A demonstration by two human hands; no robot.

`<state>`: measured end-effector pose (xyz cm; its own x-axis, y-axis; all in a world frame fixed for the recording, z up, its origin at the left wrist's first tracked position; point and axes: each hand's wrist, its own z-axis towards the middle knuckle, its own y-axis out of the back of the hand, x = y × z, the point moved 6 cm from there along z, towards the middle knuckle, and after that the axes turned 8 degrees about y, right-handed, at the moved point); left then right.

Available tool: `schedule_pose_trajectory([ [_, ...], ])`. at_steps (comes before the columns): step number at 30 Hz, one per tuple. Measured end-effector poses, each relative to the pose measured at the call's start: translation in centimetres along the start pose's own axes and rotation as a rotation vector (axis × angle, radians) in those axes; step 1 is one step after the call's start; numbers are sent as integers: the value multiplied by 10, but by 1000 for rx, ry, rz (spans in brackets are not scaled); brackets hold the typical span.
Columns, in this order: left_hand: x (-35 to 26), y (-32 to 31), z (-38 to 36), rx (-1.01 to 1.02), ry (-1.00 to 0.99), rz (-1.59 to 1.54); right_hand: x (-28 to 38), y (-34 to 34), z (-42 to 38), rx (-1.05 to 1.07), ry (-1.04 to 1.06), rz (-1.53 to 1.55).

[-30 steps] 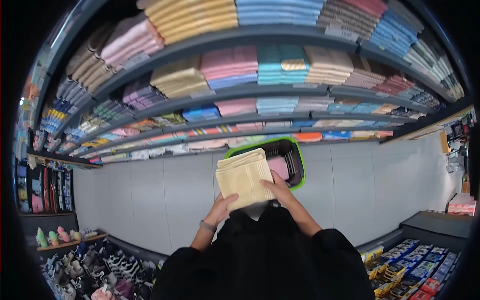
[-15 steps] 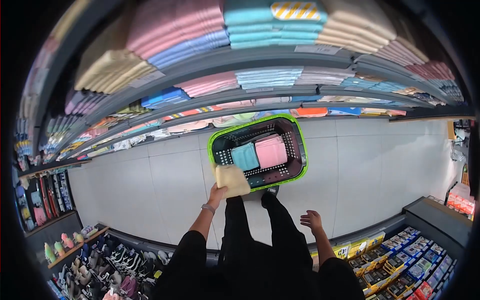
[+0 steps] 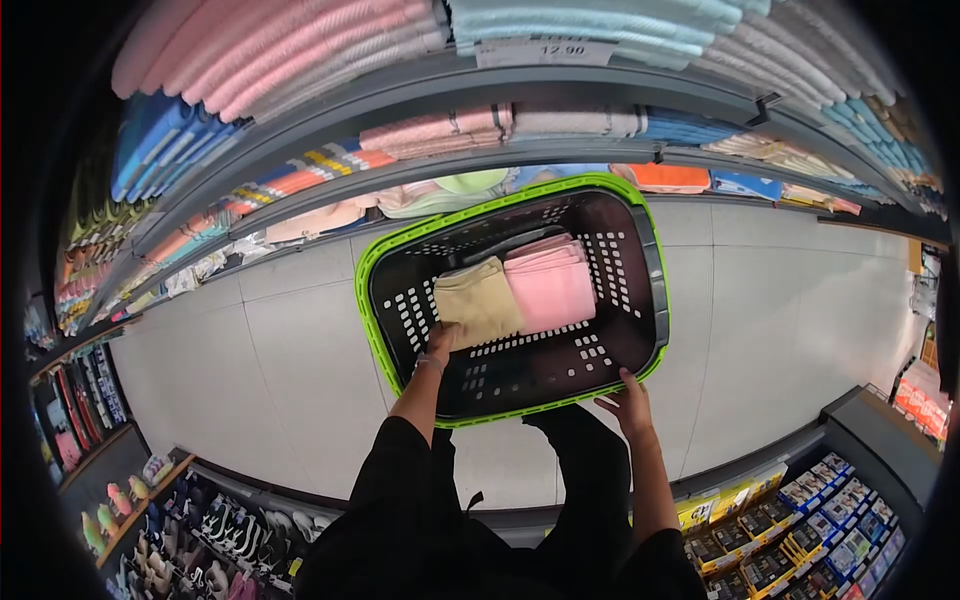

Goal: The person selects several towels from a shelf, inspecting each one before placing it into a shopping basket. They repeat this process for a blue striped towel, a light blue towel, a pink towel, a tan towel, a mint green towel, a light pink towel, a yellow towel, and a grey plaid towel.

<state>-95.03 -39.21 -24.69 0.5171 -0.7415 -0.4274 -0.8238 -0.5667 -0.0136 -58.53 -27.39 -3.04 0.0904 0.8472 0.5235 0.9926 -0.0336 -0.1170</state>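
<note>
A black shopping basket [image 3: 470, 408] with a bright green rim stands on the floor before my legs. My left hand [image 3: 442, 338] reaches inside it, its fingers closed on the lower left corner of a folded beige towel [image 3: 480, 300]. Right beside that lies a folded pink towel [image 3: 552, 290]. The beige one covers the spot where a teal towel lay, and no teal shows now. My right hand [image 3: 630, 402] grips the basket's near rim at the right corner, one digit over the edge and the others outside.
Shelves of stacked towels [image 3: 290, 50] run along the far side, above the basket's far edge. A price label [image 3: 545, 52] hangs on one shelf edge. Behind me are shoes [image 3: 230, 530] at the left and boxed goods [image 3: 770, 530] at the right. Pale floor tiles [image 3: 290, 330] lie between.
The beige towel went from above the basket's near left corner down into it, over the teal towel. My right hand came from free air to the rim. The view moved closer to the basket.
</note>
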Motion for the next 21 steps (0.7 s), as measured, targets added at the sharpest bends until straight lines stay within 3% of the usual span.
schedule_pose_trajectory([
  [3, 10, 31, 8, -435, -21, 459, 2, -9, -4, -11, -24, 27],
  [7, -32, 18, -56, -473, -460, 725, 1, -17, 2, 44, -10, 33],
  [10, -95, 13, -170, -456, -528, 788, -10, -31, 1, 63, -67, 92],
  [12, -111, 30, -229, -376, -764, 772, -35, -41, 1, 51, -126, 197],
  [17, -76, 147, -314, -489, -551, 539, -97, -112, -26, 97, -153, 300],
  [21, 12, 276, -355, -568, -275, 472, -158, -178, -52, -74, -289, 373],
])
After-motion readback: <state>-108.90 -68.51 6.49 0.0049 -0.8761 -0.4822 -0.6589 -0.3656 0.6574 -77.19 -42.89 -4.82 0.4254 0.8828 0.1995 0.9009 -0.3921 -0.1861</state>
